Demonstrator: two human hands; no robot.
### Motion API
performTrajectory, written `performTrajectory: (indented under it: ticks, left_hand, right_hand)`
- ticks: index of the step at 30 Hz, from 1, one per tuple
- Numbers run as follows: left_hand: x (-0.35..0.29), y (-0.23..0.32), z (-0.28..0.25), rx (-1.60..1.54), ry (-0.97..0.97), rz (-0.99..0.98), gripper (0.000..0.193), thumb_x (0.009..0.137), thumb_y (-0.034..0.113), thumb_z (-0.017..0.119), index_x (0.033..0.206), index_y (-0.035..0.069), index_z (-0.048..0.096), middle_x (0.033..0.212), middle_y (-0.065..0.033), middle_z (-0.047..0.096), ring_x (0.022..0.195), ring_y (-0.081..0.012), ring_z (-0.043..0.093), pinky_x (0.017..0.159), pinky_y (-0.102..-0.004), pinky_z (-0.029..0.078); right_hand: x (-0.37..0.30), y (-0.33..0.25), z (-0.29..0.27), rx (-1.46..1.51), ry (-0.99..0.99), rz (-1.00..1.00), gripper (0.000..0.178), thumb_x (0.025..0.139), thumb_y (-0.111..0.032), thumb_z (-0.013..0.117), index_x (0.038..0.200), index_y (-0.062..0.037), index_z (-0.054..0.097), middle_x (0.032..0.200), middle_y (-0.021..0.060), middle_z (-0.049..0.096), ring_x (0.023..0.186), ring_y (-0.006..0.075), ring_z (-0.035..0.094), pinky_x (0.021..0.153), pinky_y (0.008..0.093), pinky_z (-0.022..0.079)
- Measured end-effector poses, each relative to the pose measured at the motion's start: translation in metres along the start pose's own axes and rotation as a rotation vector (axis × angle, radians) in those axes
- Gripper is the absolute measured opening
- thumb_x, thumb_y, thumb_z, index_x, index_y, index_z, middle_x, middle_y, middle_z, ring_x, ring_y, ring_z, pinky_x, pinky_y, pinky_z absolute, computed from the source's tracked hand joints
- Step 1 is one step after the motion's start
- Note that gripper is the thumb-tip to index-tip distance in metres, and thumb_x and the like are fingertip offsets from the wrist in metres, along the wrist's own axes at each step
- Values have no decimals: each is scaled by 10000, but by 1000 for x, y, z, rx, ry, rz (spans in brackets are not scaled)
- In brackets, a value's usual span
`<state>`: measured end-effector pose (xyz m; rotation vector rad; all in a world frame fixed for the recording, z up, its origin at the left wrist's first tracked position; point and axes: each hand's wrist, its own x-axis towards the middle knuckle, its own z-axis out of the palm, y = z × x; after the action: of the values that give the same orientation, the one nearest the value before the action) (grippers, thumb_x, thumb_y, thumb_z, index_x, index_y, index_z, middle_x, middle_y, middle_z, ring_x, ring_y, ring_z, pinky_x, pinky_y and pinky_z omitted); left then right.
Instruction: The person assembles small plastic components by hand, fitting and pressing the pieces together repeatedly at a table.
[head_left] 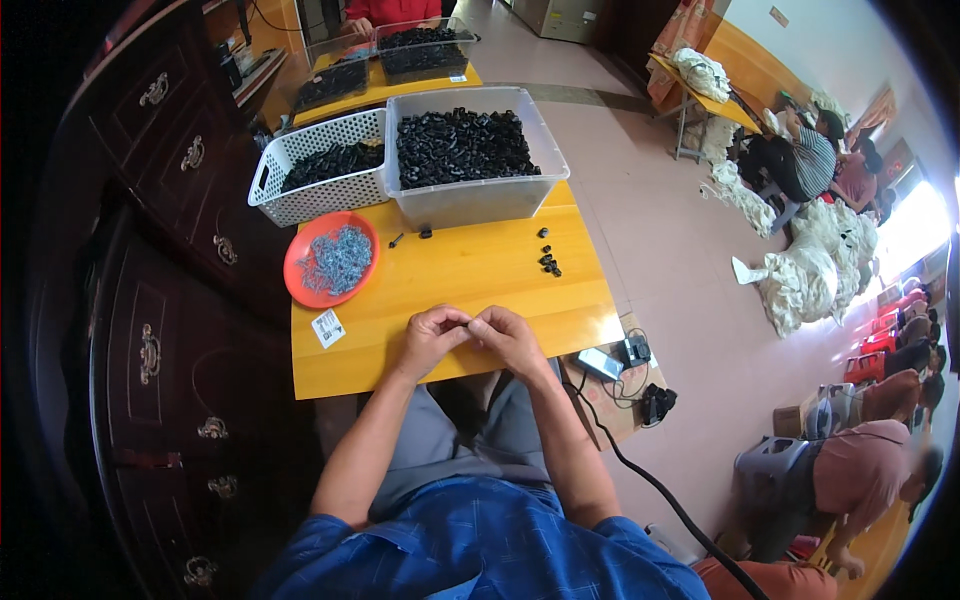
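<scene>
Over the near edge of the yellow table (450, 275), my left hand (433, 338) and my right hand (508, 342) meet with fingertips pinched together. Whatever is between them is too small and covered to make out. Left of my hands is a red plate (293, 278) heaped with small silvery metal pieces (340, 258). A small dark, pin-like piece (396, 240) and a black piece (426, 233) lie beyond my hands. Several little black parts (550, 264) are scattered on the right side of the tabletop.
A clear plastic bin (475, 207) and a white perforated basket (318, 206), both full of black parts, stand at the table's far side. Dark drawers (150, 350) flank the left. A cable and small devices (600, 363) sit at right. Other people work farther off.
</scene>
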<state>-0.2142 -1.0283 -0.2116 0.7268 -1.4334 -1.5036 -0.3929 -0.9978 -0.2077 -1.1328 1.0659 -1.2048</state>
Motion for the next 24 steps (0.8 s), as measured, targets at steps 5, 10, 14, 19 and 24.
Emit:
performTrajectory:
  ticks: [5, 10, 14, 19, 24]
  left_hand:
    - [1, -2, 1, 75, -6, 59, 99, 894, -25, 685, 986, 13, 681, 912, 11, 640, 835, -73, 606, 756, -222, 497]
    - [-1, -5, 6, 226, 26, -11, 106, 887, -12, 689, 981, 15, 649, 899, 18, 631, 830, -49, 593, 744, -218, 501]
    - [-1, -8, 4, 185, 45, -69, 119, 883, 4, 694, 961, 29, 609, 892, 24, 619, 821, -37, 586, 741, -212, 499]
    - [2, -9, 2, -18, 71, -32, 131, 890, 7, 683, 979, 42, 593, 866, 19, 613, 788, -52, 584, 727, -213, 495]
    - [2, -3, 3, -57, 87, -80, 116, 884, -4, 681, 956, 39, 601, 855, 24, 613, 771, -47, 590, 737, -204, 502]
  right_hand:
    - [1, -13, -1, -251, -35, 80, 285, 973, -298, 658, 897, -24, 643, 744, -1, 624, 696, 86, 565, 627, 253, 460]
    - [-3, -18, -9, -521, 37, -16, 254, 948, -265, 672, 917, -14, 656, 741, 50, 645, 697, 119, 593, 646, 292, 487]
    - [7, -14, -35, -372, 311, -100, 194, 924, -203, 684, 939, -10, 666, 745, 87, 652, 701, 143, 622, 682, 295, 513]
    - [24, -23, -90, -882, 654, -198, 184, 863, -124, 696, 1033, -55, 683, 918, 136, 688, 813, 276, 687, 734, 382, 538]
    - [39, -21, -110, -1063, 658, -162, 231, 846, -152, 692, 1064, -76, 692, 1006, 142, 670, 934, 319, 668, 807, 422, 527]
